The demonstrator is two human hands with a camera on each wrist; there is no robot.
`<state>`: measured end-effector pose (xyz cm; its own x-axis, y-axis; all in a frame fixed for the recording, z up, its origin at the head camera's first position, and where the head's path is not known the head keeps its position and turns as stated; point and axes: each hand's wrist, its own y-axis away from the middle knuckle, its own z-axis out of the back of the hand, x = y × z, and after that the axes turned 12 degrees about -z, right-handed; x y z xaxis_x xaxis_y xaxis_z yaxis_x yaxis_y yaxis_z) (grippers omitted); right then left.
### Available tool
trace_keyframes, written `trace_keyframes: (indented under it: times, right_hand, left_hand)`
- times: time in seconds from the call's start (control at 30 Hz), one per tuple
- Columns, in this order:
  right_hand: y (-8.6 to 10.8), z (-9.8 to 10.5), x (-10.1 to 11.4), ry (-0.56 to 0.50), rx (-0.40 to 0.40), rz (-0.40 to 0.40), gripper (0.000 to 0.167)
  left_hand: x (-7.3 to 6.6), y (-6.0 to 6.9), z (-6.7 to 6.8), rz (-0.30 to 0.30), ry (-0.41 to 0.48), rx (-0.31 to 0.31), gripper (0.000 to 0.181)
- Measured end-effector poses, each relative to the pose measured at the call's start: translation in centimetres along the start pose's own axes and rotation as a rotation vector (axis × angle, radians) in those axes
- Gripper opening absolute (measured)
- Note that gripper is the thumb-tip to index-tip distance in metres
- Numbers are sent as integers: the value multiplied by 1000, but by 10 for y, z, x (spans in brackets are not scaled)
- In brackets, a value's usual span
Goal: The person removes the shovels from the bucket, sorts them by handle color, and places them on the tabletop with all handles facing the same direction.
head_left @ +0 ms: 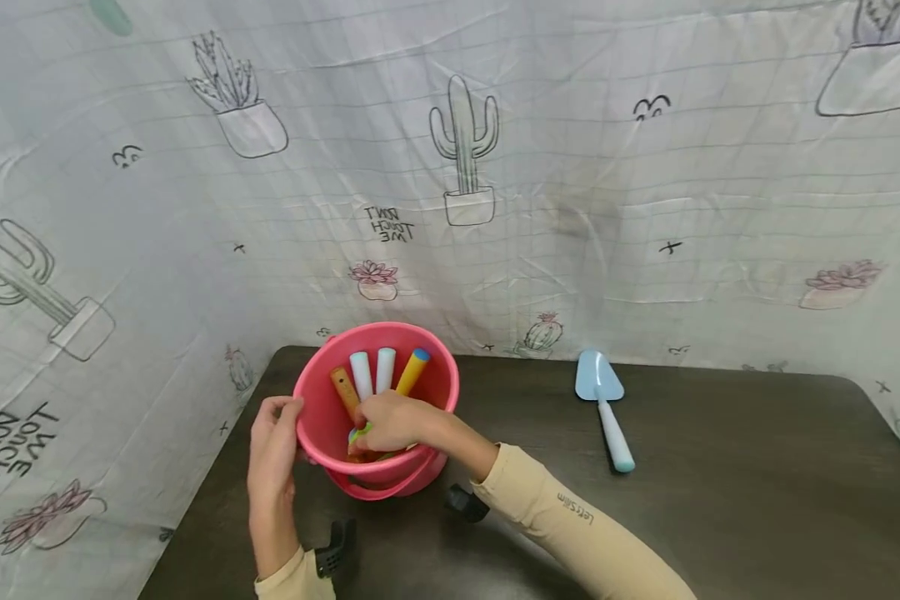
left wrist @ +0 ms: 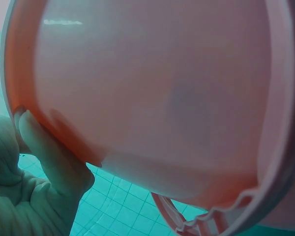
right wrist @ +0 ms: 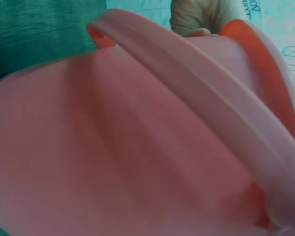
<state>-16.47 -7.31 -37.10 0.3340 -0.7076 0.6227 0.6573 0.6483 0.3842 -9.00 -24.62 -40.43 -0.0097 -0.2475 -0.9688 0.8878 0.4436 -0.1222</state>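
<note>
A pink bucket (head_left: 420, 471) stands at the table's left, tools in it: two white handles (head_left: 385, 367), a yellow handle with a blue end (head_left: 412, 372) and an orange-brown one (head_left: 343, 392). My left hand (head_left: 272, 454) grips its left rim; the left wrist view shows the fingers (left wrist: 51, 152) against the wall. Inside the bucket, my right hand (head_left: 393, 421) pinches a small green and blue item (head_left: 358, 433), partly hidden by the fingers. The right wrist view shows mostly the bucket's outer wall (right wrist: 113, 147) and its handle.
On the dark table (head_left: 735, 475), a trowel with a light blue blade (head_left: 597, 377) and white handle lies right of the bucket. A cloth printed with cacti (head_left: 555, 167) hangs behind and at the left. The bucket's pink handle (head_left: 375, 492) hangs down in front.
</note>
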Motion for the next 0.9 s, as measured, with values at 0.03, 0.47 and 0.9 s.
trace_keyframes:
  times: [0.03,0.47,0.9]
  right_hand:
    - [2,3,-4,-4,-8,-5,21]
    - [-10,-4,-11,113,119,6,17]
    - [-41,-21,-32,141,69,-54,39]
  left_hand:
    - [-1,-2,-5,-9,14,18,27]
    - [0,-1,-4,13,-19,6,28]
    - [0,-2,-4,7,-6,18,29]
